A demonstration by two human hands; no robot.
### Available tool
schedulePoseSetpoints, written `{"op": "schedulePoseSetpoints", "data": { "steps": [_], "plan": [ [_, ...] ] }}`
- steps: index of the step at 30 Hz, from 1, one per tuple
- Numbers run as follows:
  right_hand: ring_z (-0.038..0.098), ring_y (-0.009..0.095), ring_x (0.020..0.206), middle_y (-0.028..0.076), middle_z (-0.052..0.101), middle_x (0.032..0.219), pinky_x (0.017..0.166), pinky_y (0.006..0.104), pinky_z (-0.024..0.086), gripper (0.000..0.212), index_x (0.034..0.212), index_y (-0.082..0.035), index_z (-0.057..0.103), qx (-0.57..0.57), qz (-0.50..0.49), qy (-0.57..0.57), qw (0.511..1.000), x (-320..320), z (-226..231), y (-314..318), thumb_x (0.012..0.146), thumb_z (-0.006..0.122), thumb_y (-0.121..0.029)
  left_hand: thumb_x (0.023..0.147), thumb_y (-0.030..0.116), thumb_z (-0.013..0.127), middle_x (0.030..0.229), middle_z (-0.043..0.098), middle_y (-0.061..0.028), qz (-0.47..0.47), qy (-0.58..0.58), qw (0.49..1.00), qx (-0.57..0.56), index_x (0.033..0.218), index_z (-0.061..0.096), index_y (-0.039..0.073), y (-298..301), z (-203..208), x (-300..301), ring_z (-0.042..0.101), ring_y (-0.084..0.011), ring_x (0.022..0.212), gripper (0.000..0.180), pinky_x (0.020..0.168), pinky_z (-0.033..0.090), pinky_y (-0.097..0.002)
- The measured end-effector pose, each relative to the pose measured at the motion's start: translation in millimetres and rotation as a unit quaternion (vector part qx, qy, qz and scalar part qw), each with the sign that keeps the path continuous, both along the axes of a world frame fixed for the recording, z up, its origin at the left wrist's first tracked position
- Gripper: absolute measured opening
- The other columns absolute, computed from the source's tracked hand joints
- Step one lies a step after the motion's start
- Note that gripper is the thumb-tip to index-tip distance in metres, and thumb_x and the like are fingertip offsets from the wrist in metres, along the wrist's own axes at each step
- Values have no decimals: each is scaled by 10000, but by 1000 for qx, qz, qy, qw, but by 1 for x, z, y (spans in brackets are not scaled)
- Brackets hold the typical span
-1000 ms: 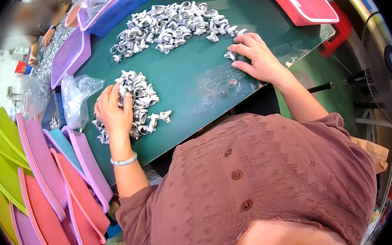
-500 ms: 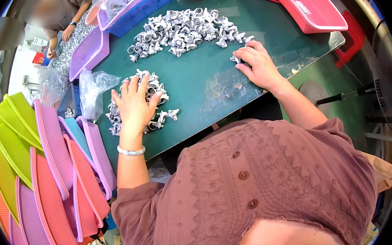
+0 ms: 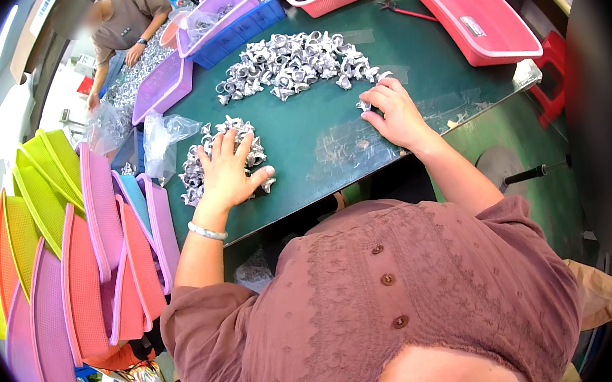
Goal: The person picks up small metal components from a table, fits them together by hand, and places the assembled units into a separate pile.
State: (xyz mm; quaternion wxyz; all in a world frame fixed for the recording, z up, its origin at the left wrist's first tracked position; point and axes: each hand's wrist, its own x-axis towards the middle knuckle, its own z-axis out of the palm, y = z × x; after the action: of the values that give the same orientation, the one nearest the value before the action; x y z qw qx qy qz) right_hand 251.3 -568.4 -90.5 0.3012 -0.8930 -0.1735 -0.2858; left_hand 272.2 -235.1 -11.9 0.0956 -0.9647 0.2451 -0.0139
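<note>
My left hand (image 3: 229,174) lies with fingers spread over a small heap of silvery metal castings (image 3: 192,173) near the table's left side. Its thumb reaches over a casting at the heap's right edge. Further right, my right hand (image 3: 398,116) has its fingers and thumb pinched on a small silvery casting (image 3: 365,106), partly hidden by the fingers. A wider pile of similar castings (image 3: 288,65) spreads across the far middle of the green table (image 3: 294,134). Their exact kind is too small to make out.
A pink tray (image 3: 480,19) and red-handled pliers (image 3: 406,5) are at the far right. Purple (image 3: 164,90) and blue bins (image 3: 235,41) stand far left, beside a clear plastic bag (image 3: 163,141). Stacked colourful baskets (image 3: 81,283) fill the left. Another person (image 3: 128,25) works beyond.
The view has shifted a little. My left hand has slid right across the heap, its thumb now over the casting that lay apart. The right hand stays pinched near the far pile's right end.
</note>
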Motion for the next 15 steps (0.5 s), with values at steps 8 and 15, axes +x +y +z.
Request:
{"op": "schedulePoseSetpoints", "data": {
  "steps": [8,15],
  "plan": [
    [497,295,982,65,615,913,867,392,408,269,918,-53,625,-6,9,-18,1000,-2,5,3,672,714,-119,838,416,547,1409,309,-107,7,-36,999,29,1376,346,219,-6,-25,-18,284,-367,1300,607,1010,140,-648],
    [511,286,947,57,619,874,839,385,421,275,912,-52,624,-9,26,-32,999,-5,2,7,663,720,-122,847,396,534,1381,347,-100,11,-83,995,53,1352,380,214,-10,-35,-15,282,-333,1302,558,1003,128,-657]
  ]
}}
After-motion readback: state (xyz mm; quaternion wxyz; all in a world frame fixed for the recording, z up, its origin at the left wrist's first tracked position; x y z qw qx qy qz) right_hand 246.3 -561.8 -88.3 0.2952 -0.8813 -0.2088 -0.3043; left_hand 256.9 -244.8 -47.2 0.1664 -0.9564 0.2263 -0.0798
